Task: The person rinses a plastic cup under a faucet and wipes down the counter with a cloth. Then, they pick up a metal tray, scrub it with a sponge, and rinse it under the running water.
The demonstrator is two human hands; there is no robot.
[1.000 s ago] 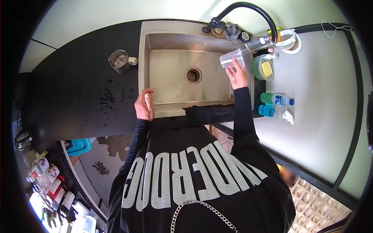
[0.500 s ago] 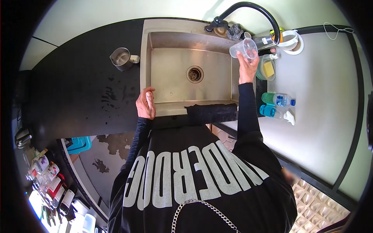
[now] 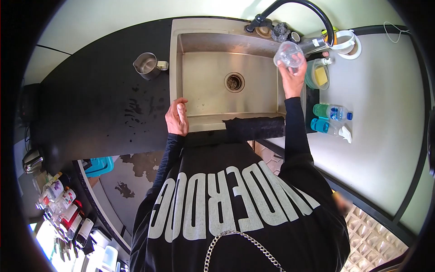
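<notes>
A clear plastic cup [image 3: 286, 53] is held in my right hand [image 3: 293, 80], above the right rim of the steel sink [image 3: 204, 97] and close to the black faucet [image 3: 333, 34]. The cup is tilted, with my thumb and fingers round its lower right side. My left hand [image 3: 177, 118] rests at the sink's front left corner, fingers curled in and thumb on top, with nothing visible in it. A dark cloth [image 3: 256, 128] hangs over the sink's front edge, between my two arms.
A metal pitcher [image 3: 148, 66] stands on the wet black counter [image 3: 99, 99] left of the sink. To the right are a tub with a yellow sponge [image 3: 321, 76], a plastic bottle [image 3: 336, 112], a spray bottle [image 3: 330, 129] and a white container [image 3: 344, 43]. A scrubber [image 3: 281, 31] sits behind.
The cup in my right hand has turned from lying sideways to a more end-on angle. The whole view has shifted a little. My left hand stays at the sink corner.
</notes>
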